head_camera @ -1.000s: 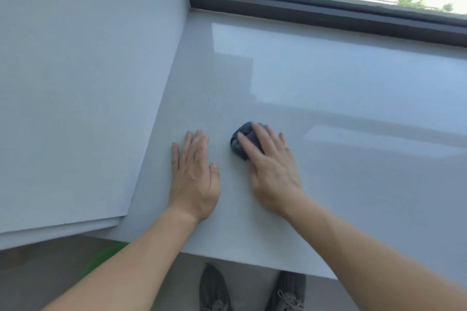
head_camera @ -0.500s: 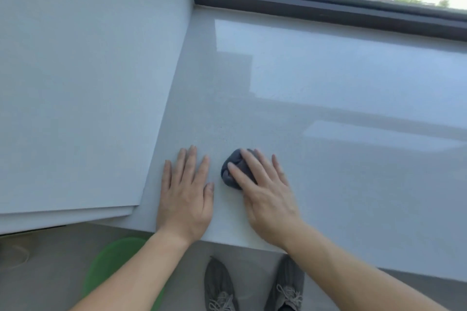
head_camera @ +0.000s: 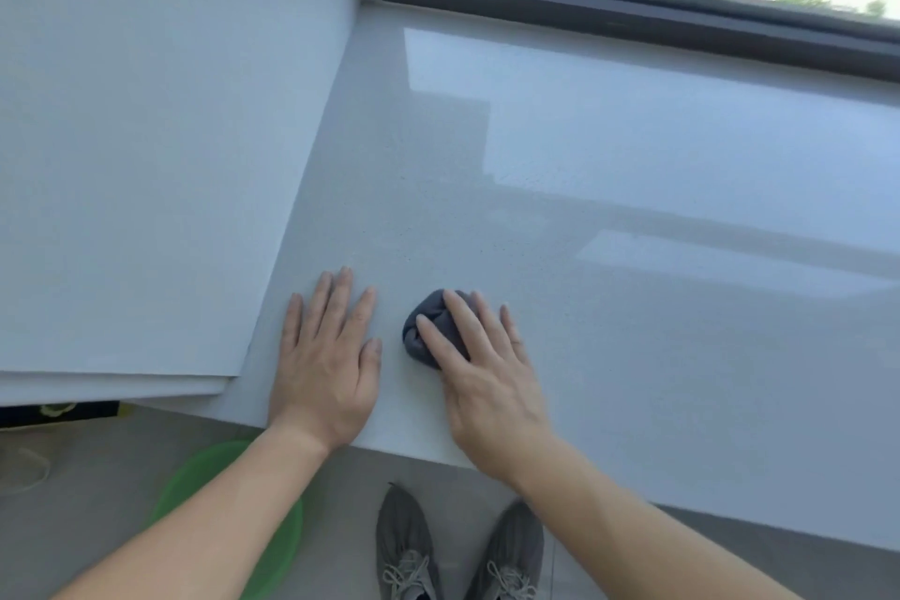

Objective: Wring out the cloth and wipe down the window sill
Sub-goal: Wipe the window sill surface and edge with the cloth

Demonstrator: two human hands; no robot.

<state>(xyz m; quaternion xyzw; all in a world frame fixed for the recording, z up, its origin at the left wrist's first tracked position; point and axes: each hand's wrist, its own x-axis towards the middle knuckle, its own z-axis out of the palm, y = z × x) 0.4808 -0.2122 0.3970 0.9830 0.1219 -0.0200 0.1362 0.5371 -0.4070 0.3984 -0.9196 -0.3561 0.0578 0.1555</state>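
Head view, looking down: the pale grey window sill (head_camera: 609,219) fills most of the frame, glossy with reflected light toward the right, and runs up to the dark window frame (head_camera: 633,10) along the top. A white wall panel (head_camera: 146,136) takes the upper left, meeting the sill along a slanting edge. On the floor at the bottom sit a green basin (head_camera: 195,482), partly behind the left forearm, and a pair of grey shoes (head_camera: 458,551).

Lower centre, the left hand (head_camera: 324,365) lies flat on the sill, fingers spread, its grip released and holding nothing; it looks like a brace. Just beside it, not touching, the right hand (head_camera: 487,365) presses open-palmed on a bunched dark grey cloth (head_camera: 426,331), fingers laid over the wad rather than clenched around it.

The step in hand appears to be wiping near the sill's front edge. To do it well, I would spread the cloth flatter so more of it meets the surface, keep even downward pressure, and work in overlapping passes from the corner by the wall out to the right, finishing along the window frame where dust tends to gather.

Much of the cloth is hidden under the fingers, so its full size and how damp it is cannot be told. The sill's right end is cut off by the frame, and whether the basin holds water is not visible.
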